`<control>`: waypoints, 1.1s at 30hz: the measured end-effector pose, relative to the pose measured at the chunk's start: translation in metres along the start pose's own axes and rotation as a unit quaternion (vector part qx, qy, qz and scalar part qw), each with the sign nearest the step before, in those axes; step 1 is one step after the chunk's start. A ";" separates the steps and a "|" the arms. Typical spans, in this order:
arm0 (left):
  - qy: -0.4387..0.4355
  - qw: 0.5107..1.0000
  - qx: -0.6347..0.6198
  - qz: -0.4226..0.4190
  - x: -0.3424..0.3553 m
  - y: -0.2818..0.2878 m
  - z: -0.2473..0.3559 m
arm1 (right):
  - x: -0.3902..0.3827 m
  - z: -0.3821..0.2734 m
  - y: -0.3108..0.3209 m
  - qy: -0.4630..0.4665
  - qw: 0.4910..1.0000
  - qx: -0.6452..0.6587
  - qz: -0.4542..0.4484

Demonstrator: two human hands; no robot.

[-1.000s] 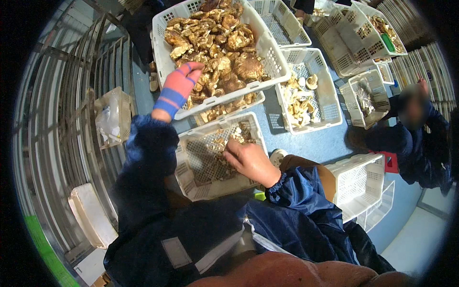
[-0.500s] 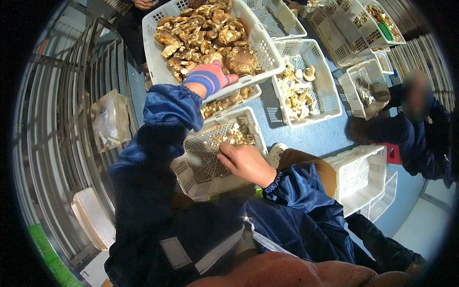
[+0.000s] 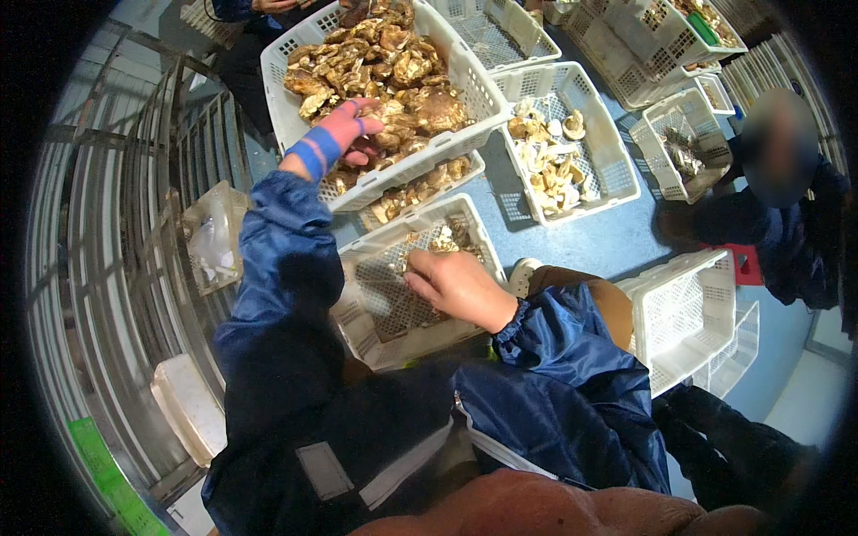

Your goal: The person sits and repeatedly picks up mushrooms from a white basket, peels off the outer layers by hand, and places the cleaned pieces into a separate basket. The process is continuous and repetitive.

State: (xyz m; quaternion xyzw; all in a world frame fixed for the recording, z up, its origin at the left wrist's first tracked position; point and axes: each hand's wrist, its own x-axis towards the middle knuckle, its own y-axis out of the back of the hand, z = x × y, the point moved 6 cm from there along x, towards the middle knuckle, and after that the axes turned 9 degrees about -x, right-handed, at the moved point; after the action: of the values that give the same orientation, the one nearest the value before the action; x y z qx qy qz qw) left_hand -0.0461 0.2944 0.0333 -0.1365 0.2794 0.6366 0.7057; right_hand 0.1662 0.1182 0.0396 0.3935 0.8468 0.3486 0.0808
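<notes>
Mushrooms: brown and heaped, the mushrooms (image 3: 393,62) fill a large white crate (image 3: 483,85) from its far edge almost to its near rim
Left hand: the gloved left hand (image 3: 344,134), in pink with blue bands, is over the near left corner of that crate, fingers spread, with no mushroom seen between them
Right hand: the bare right hand (image 3: 463,284) is well apart from the left, above the middle of a lower crate (image 3: 420,344); its fingers are curled in, and whether they pinch anything cannot be told
Scraps: small pale scraps (image 3: 444,238) lie toward the lower crate's far edge
Spill risk: with the pile so full, a sleeve or wrist catching the near rim could tip a mushroom over it
Drop risk: if the right hand holds a piece, a loose pinch could let it fall among the scraps
Pale pieces: cut pale mushroom pieces (image 3: 550,170) lie along the left edge of another crate (image 3: 637,183)
Farther out: a metal rack (image 3: 116,223) lines the left, and a co-worker (image 3: 786,232) is at the right
</notes>
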 end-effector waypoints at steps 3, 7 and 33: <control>-0.101 0.985 -0.131 -0.053 -0.065 0.008 0.002 | 0.002 0.002 0.006 -0.019 0.999 0.039 0.016; -0.226 0.927 -0.285 -0.087 -0.137 0.003 -0.010 | 0.007 0.001 0.006 -0.031 0.995 0.096 0.026; -0.171 0.966 -0.194 -0.001 -0.196 -0.034 -0.111 | 0.034 -0.030 0.004 0.028 0.979 0.139 0.144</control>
State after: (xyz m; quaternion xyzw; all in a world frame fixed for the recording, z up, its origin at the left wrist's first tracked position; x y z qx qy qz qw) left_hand -0.0437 0.0673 0.0493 -0.1602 0.0251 0.6922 0.7033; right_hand 0.1332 0.1284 0.0695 0.5087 0.8234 0.2464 -0.0494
